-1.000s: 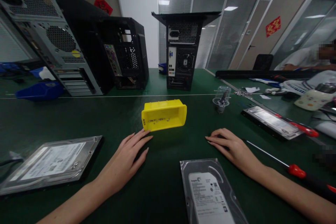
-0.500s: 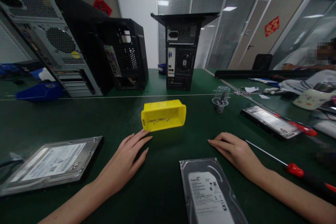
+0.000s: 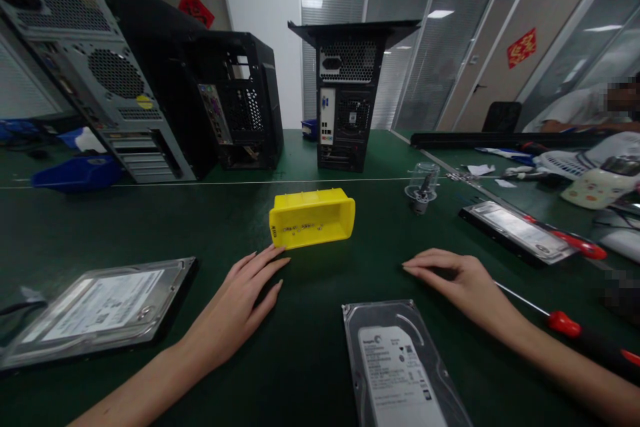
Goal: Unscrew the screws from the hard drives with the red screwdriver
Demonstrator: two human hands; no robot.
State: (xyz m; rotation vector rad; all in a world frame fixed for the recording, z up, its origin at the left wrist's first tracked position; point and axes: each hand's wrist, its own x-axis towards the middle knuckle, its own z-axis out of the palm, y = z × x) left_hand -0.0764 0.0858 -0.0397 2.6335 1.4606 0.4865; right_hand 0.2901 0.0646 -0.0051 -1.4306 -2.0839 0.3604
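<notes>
My left hand (image 3: 250, 287) lies palm down with its fingers apart, fingertips at the near left corner of a small yellow parts bin (image 3: 315, 230). Several tiny dark bits show inside the bin. To the right, my right hand (image 3: 453, 273) is closed in a pinch low over the green tabletop; whatever the fingertips hold, if anything, is too small to make out. Between my forearms sits a Seagate hard drive (image 3: 400, 373), label up. Partly behind my right wrist, a red and black screwdriver (image 3: 565, 324) points its shaft at that hand.
Another hard drive (image 3: 100, 310) lies at the left, and a third (image 3: 520, 230) at the right beside a red-handled tool (image 3: 583, 245). A clear plastic container (image 3: 423, 183) stands behind. Computer cases (image 3: 345, 100) line the back. A person (image 3: 580, 110) is at the far right.
My right hand has shifted slightly right, and its thumb and fingers now form a clearer pinch. My left hand stays at the yellow bin.
</notes>
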